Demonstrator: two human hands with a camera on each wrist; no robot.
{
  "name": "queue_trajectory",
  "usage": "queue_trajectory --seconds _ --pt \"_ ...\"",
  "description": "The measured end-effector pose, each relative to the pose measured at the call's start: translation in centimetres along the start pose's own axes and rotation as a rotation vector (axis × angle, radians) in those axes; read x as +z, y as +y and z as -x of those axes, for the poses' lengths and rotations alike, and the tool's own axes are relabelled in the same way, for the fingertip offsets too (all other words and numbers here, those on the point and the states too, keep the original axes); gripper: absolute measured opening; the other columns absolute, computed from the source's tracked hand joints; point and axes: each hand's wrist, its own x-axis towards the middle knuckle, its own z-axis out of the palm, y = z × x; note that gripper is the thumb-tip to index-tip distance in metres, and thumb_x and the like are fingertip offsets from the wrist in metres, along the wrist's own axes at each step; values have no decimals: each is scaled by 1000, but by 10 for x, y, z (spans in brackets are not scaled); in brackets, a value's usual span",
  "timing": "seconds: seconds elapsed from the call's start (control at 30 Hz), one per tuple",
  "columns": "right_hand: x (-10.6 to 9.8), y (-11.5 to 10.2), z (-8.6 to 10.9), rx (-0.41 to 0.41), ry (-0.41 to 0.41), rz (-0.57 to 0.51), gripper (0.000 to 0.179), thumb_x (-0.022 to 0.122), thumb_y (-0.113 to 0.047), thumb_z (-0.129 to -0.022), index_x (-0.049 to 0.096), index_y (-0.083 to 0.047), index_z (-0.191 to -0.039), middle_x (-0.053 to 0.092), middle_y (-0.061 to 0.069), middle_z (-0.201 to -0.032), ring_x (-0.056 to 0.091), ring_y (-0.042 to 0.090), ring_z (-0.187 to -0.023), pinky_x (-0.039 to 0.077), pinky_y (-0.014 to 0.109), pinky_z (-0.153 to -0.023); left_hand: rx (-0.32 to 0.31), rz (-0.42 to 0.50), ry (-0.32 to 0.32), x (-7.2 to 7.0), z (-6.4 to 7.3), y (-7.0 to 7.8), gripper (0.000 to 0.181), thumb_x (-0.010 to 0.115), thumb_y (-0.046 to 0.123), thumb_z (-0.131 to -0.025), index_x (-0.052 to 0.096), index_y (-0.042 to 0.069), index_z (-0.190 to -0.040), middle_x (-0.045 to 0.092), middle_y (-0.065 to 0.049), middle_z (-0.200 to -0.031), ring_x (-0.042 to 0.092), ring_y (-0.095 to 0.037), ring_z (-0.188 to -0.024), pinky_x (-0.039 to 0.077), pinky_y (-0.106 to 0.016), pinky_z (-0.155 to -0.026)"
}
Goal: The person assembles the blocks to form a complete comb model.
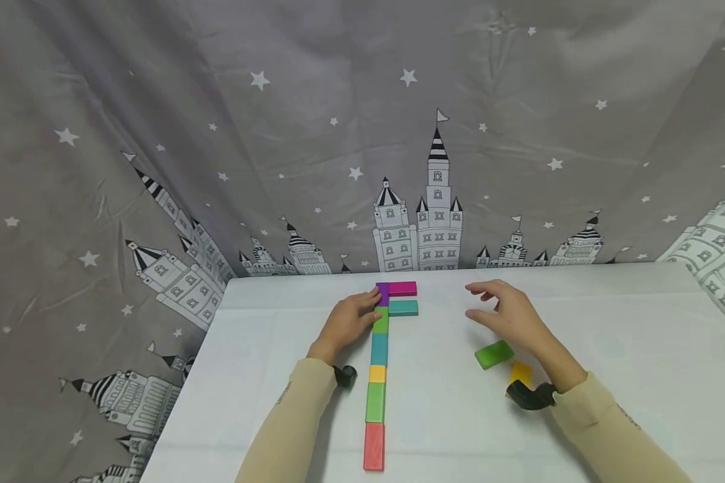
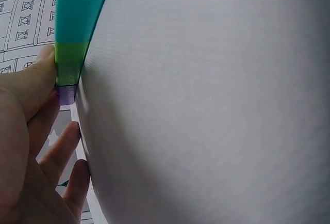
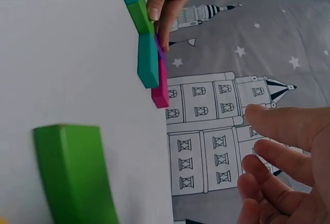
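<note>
My left hand (image 1: 347,320) rests against the far end of a column of coloured blocks. Its thumb touches the side of a green block (image 1: 381,320), and a finger lies at the purple block (image 1: 383,295) beyond it. A magenta block (image 1: 403,289) sticks out rightward from the purple one. Nearer me, a teal block (image 1: 403,308) juts out the same way beside the green one. Over the table's right side my right hand (image 1: 507,310) hovers with nothing in its loosely bent fingers. Just below it lies a loose green block (image 1: 493,354), seen large in the right wrist view.
Toward me the column continues with a blue-teal block (image 1: 379,349), a yellow block (image 1: 377,374), a light green block (image 1: 375,402) and a red block (image 1: 373,446). Another yellow block (image 1: 520,373) lies partly behind my right wrist. A grey castle-print curtain (image 1: 314,161) hangs behind the white table (image 1: 265,349).
</note>
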Motion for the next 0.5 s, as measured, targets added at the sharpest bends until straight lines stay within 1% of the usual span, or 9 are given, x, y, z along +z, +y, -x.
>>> queue_trajectory --seconds 0.07,0.13,0.27,0.5 --pt "-3 3 7 -4 3 3 45 75 -19 -91 64 -4 -131 63 15 -126 59 34 -108 52 41 -82 -3 2 -2 0 0 0 48 67 25 -97 57 9 -142 49 1 -151 46 -28 -139 33 -45 -119" --pt "-5 8 13 -5 5 5 44 75 -19 -91 64 -4 -131 64 15 -125 59 35 -107 52 40 -82 -13 11 -18 -1 -1 1 48 66 26 -98 56 10 -143 48 2 -152 45 -27 -141 31 -45 -120" --pt "-8 18 23 9 5 12 45 75 -18 -90 64 -4 -131 65 14 -124 59 34 -106 52 40 -82 -16 4 -30 -1 0 1 49 65 27 -99 55 10 -143 47 2 -153 44 -27 -141 31 -45 -120" --pt "-10 33 40 -2 23 8 44 77 -17 -88 66 -4 -128 67 12 -120 60 28 -102 52 34 -78 -13 1 -29 -3 0 3 49 66 27 -98 56 9 -143 48 0 -153 44 -29 -141 32 -47 -119"
